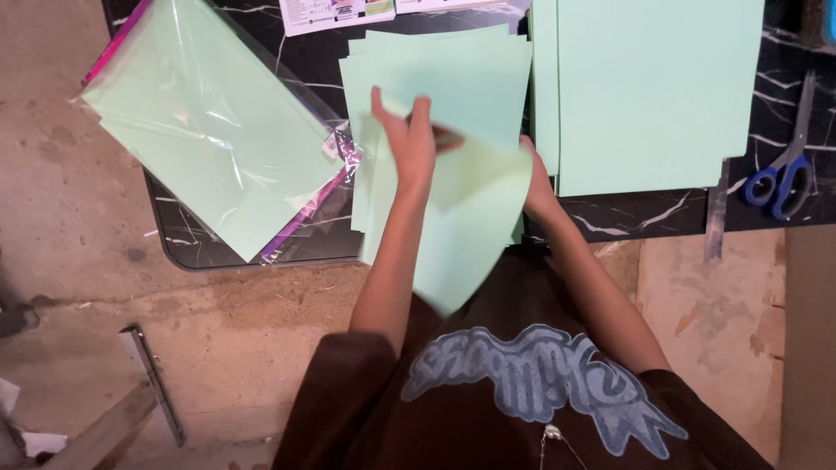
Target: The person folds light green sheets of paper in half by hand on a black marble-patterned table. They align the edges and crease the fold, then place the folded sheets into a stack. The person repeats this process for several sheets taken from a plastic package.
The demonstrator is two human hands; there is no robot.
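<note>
A green sheet (475,231) is being lifted off the bench (287,235), gripped by the left hand (409,139); the right hand's (538,187) grasp is hidden behind it.

A clear plastic packet of light-green paper (209,130) lies tilted at the left end of the black marbled table (644,213). Blue-handled scissors (784,170) rest near the right edge, beside a big green sheet (653,87). Below is bare concrete floor (70,218).
</note>
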